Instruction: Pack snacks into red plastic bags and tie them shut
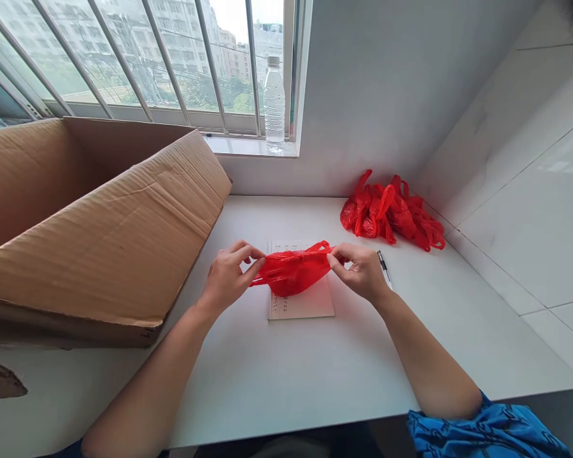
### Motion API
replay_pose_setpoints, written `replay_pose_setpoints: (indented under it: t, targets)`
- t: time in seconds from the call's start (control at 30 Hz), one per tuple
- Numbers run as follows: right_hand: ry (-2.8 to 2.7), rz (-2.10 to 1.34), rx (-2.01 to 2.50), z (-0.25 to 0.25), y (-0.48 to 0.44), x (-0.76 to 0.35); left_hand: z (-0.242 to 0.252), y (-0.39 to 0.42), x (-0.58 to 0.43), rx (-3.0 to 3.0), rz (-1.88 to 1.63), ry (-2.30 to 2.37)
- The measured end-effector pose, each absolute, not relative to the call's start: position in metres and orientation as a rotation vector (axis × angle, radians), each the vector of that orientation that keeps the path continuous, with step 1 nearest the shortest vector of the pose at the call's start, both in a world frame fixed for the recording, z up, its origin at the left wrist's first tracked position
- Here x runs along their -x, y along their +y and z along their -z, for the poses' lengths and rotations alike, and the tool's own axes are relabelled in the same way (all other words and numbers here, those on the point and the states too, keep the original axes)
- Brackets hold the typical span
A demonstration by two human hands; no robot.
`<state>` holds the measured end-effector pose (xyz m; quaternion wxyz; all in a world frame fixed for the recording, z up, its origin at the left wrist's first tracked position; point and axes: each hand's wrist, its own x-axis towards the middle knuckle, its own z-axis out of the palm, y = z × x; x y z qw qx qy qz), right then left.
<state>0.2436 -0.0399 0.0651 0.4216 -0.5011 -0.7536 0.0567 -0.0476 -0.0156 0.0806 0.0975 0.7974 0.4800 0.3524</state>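
Narrow thumb-and-finger pinch by left hand (228, 278) and right hand (356, 271) on opposite ends of a red plastic bag (292, 270), film taut above a paper sheet (307, 300) on the worktop (277, 381).

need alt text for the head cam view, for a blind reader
The left hand and right hand pinch opposite sides of a red plastic bag over a printed sheet on a white counter. A heap of red bags and a pen lie to the right, a large cardboard box to the left.
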Motion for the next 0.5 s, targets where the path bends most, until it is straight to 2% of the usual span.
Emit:
replay_pose_setpoints:
  t: [0.2,0.5]
  targets:
    - [-1.936,0.069,1.216,-0.063,-0.046,-0.225,-0.069,-0.029,0.024,-2.610,-1.079,1.231]
    - [-2.009,-0.043,1.192,-0.054,-0.046,-0.207,-0.062,-0.028,0.018,-2.659,-1.110,1.222]
